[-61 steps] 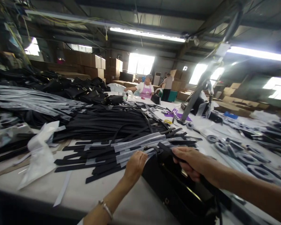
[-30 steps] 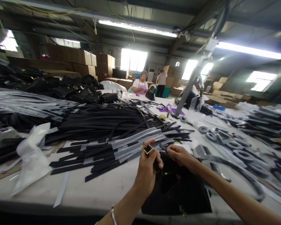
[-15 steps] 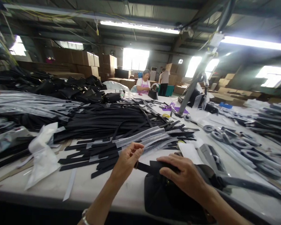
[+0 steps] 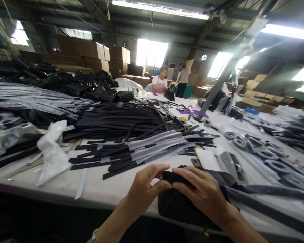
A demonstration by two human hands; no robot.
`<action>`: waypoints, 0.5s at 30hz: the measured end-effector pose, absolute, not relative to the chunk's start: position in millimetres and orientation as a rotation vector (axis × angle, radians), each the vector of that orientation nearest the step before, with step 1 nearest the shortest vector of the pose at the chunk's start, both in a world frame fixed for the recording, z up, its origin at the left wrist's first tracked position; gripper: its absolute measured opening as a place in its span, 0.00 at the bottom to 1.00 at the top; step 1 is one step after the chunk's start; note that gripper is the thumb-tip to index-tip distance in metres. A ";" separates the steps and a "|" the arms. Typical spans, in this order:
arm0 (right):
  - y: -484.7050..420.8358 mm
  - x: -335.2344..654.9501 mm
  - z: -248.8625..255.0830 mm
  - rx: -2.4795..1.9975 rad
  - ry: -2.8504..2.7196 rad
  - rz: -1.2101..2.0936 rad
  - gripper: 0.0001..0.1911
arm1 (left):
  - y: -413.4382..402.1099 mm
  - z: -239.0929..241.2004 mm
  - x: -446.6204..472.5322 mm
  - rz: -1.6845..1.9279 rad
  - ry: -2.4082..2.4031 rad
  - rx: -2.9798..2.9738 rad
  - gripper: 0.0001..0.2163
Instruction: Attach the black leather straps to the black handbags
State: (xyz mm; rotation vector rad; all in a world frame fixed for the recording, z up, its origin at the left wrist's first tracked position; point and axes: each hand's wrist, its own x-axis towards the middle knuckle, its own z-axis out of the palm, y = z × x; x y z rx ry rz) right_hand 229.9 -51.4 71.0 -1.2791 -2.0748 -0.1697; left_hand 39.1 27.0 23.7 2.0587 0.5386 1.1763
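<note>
A black handbag point(image 4: 171, 206) lies at the front edge of the table, largely covered by my right hand. My right hand point(image 4: 205, 190) is closed over the bag's black top edge, thumb on the near side. My left hand point(image 4: 145, 187) meets it from the left, fingers and thumb closed around the left end of the same edge piece. A gold-coloured metal part point(image 4: 206, 232) shows low on the bag. Just beyond the hands lie several black straps point(image 4: 116, 157), some under translucent film point(image 4: 154, 145). The fingers hide much of what they grip.
Long black straps point(image 4: 116, 119) cover the table's middle, with a pile of black bags point(image 4: 88, 84) behind. Crumpled white wrapping point(image 4: 53, 152) lies left. Rolls of tape point(image 4: 267, 153) and a grey post point(image 4: 215, 92) stand right. A co-worker in a pink apron point(image 4: 159, 85) sits across the table.
My left hand has moved right and down to the bag's top edge, beside my right hand. The dark strap it held stretched out is no longer visible. The view has shifted slightly.
</note>
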 end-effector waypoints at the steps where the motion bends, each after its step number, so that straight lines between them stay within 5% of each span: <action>1: -52.2 230.0 70.5 -1.280 -2.069 -0.150 0.11 | 26.6 21.1 39.7 1.218 0.519 2.100 0.13; 15: -67.5 225.1 71.5 -1.317 -1.975 0.235 0.11 | 8.3 15.9 41.4 1.127 0.501 2.027 0.05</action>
